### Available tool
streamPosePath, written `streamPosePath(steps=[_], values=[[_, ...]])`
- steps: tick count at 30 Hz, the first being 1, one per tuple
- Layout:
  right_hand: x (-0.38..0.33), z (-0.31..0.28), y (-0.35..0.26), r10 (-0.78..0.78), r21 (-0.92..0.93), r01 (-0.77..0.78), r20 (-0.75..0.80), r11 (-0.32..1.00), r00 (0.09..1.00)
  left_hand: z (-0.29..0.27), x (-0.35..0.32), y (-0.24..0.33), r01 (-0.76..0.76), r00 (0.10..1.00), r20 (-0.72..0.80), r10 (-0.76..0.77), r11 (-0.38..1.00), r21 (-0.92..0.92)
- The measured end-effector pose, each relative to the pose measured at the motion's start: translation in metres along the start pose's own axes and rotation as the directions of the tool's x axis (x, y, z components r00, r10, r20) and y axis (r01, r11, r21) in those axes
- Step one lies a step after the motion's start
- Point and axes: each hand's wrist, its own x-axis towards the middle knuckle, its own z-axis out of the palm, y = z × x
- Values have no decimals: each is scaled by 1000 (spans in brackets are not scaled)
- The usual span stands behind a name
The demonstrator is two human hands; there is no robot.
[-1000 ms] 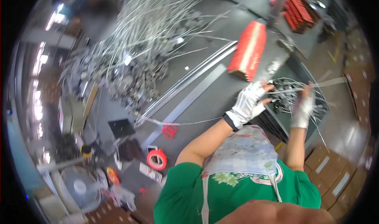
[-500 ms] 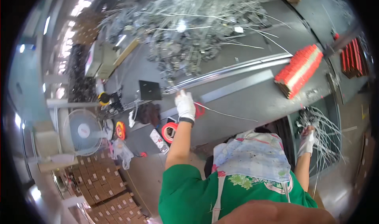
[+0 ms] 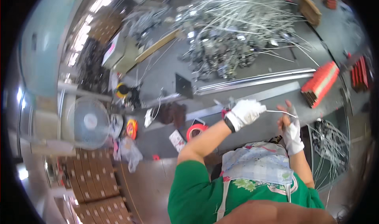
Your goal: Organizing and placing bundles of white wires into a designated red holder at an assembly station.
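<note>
Above the near bench edge, my left hand (image 3: 246, 113), in a white glove, is closed on one end of a thin white cable (image 3: 272, 111). The cable runs rightward to the fingers of my right hand (image 3: 291, 131). That hand wears a white glove with bare fingertips, and its fingers are spread. Whether the cable's far end touches those fingers is hard to make out. To the right and below sits a grey bin (image 3: 312, 145) of loose cables with dark ends (image 3: 329, 141). A big heap of similar cables with small grey parts (image 3: 229, 46) covers the far bench.
A metal rail (image 3: 252, 81) crosses the bench, with a red-edged cardboard stack (image 3: 321, 83) at its right end. Leftward are an upright black plate (image 3: 183, 85), a brown cloth (image 3: 173, 113), red tape (image 3: 195, 131) and a caged fan (image 3: 90, 121).
My right hand has come up out of the bin to the bench edge. My left hand has moved right and now grips a cable. The whole view has shifted slightly.
</note>
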Motion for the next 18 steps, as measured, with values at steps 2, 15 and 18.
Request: streamPosePath(steps=[2, 15, 18], values=[[12, -8, -9, -97, 91, 105, -89, 990, 991, 18, -1, 8, 0, 1000, -16, -4, 970, -245], [66, -167, -16, -180, 246, 335, -492, 910, 852, 145, 88, 96, 213, 973, 118, -199, 574, -790], [88, -198, 8, -9, 498, 515, -713, 698, 701, 186, 103, 102, 318, 945, 206, -255, 565, -761]])
